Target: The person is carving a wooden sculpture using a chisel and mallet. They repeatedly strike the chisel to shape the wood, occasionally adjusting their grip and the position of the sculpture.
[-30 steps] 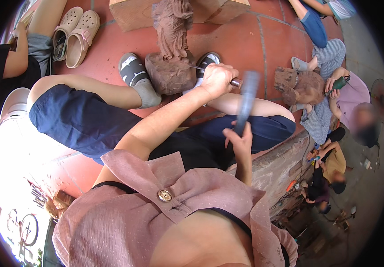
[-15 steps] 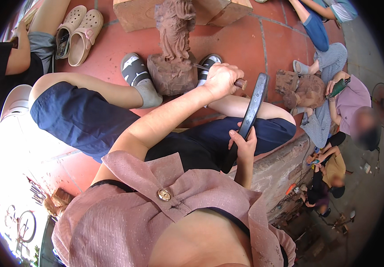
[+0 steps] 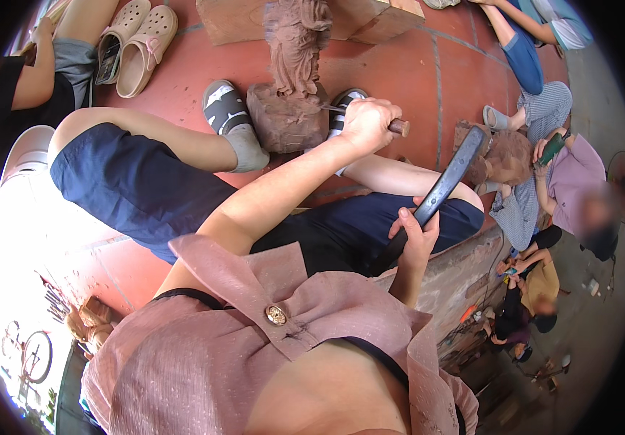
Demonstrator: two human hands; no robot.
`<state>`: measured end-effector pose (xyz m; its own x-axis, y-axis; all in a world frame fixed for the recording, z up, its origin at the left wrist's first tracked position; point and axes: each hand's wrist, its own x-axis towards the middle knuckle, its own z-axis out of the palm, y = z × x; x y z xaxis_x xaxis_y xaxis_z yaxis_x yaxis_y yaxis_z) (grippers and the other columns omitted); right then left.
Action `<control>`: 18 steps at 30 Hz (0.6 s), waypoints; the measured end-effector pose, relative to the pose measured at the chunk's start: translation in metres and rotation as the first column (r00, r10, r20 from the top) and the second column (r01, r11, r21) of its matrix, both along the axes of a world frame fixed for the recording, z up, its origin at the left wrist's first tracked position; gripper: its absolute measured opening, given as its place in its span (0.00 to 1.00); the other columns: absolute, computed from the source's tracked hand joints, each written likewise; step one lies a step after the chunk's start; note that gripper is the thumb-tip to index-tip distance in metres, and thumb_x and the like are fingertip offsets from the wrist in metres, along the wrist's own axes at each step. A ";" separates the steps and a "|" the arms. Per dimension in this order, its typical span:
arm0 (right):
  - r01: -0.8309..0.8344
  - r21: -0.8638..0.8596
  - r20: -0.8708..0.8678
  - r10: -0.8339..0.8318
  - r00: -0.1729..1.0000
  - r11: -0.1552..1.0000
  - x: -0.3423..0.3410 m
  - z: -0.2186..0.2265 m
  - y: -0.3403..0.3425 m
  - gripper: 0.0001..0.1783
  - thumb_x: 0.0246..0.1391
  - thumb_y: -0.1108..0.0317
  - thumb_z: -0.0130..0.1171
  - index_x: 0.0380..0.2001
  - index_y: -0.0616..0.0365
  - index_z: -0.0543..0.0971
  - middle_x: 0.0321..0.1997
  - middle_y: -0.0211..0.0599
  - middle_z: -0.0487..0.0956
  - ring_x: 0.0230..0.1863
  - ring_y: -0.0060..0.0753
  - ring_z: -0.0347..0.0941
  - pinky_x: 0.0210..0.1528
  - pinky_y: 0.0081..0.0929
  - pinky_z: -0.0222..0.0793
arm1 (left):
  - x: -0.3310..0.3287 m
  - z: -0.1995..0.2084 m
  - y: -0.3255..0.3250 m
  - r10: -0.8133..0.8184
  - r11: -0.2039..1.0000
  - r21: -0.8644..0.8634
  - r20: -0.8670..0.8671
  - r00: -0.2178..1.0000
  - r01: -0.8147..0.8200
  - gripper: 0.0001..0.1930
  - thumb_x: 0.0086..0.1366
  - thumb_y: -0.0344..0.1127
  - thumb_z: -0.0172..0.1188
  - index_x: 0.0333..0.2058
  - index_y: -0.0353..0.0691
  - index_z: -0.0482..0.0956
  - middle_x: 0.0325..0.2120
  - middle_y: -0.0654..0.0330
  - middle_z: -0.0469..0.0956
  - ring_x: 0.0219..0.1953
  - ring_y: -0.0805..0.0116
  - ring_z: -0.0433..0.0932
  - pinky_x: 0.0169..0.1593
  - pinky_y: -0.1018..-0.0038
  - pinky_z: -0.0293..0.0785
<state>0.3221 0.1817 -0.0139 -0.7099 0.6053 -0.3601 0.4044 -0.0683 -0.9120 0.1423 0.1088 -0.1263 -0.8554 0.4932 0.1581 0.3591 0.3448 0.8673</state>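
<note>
Between my feet stands a brown carved wooden statue (image 3: 296,54), a draped figure on a rough block base (image 3: 283,125). My left hand (image 3: 367,129) is closed around a chisel (image 3: 399,127), its wooden handle end sticking out to the right. The thin metal blade points left, its tip at the upper right edge of the base; whether it touches cannot be told. Lower right, my right hand (image 3: 418,233) grips a long black bar (image 3: 448,181), tilted up to the right. The bar's upper end is apart from the chisel handle.
A large wooden block (image 3: 240,20) lies behind the statue. Beige clogs (image 3: 146,51) sit far left beside a seated person. At right, a person in a mauve top (image 3: 577,174) works on another carving (image 3: 508,156); several more people sit around. A low wall (image 3: 464,268) runs along my right.
My right hand and the black bar have swung right, away from the chisel handle. My left hand keeps the chisel at the base. The whole view has shifted slightly.
</note>
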 end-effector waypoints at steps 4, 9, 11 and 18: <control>0.040 -0.027 -0.021 -0.041 0.999 0.999 0.003 -0.013 -0.002 0.20 0.48 0.74 0.62 0.44 0.63 0.69 0.22 0.31 0.69 0.15 0.24 0.67 0.17 0.20 0.62 | -0.005 0.004 0.003 0.065 0.998 0.019 0.053 0.996 -0.067 0.06 0.46 0.34 0.66 0.22 0.45 0.77 0.24 0.60 0.77 0.32 0.56 0.77 0.36 0.62 0.72; -0.202 0.004 0.211 0.196 0.958 0.979 0.001 -0.011 0.002 0.19 0.44 0.73 0.68 0.38 0.61 0.70 0.23 0.28 0.71 0.18 0.19 0.66 0.20 0.19 0.63 | -0.012 0.001 0.002 0.069 0.997 0.028 0.115 0.991 -0.073 0.06 0.47 0.36 0.65 0.22 0.45 0.76 0.23 0.60 0.76 0.32 0.56 0.77 0.36 0.62 0.72; -0.119 -0.003 0.121 0.119 0.985 0.993 0.002 -0.013 -0.005 0.19 0.44 0.72 0.68 0.37 0.61 0.70 0.23 0.28 0.70 0.18 0.19 0.66 0.20 0.19 0.63 | -0.009 0.001 0.004 0.086 0.996 0.013 0.093 0.992 -0.087 0.06 0.48 0.36 0.65 0.22 0.45 0.76 0.23 0.60 0.76 0.32 0.56 0.77 0.36 0.62 0.72; -0.211 0.014 0.195 0.204 0.959 0.977 0.001 -0.008 -0.003 0.19 0.47 0.73 0.66 0.40 0.62 0.69 0.24 0.31 0.71 0.18 0.20 0.66 0.20 0.20 0.64 | -0.010 -0.001 0.000 0.048 0.999 0.005 0.035 0.998 -0.048 0.07 0.49 0.38 0.64 0.21 0.45 0.76 0.23 0.59 0.77 0.32 0.55 0.77 0.36 0.61 0.72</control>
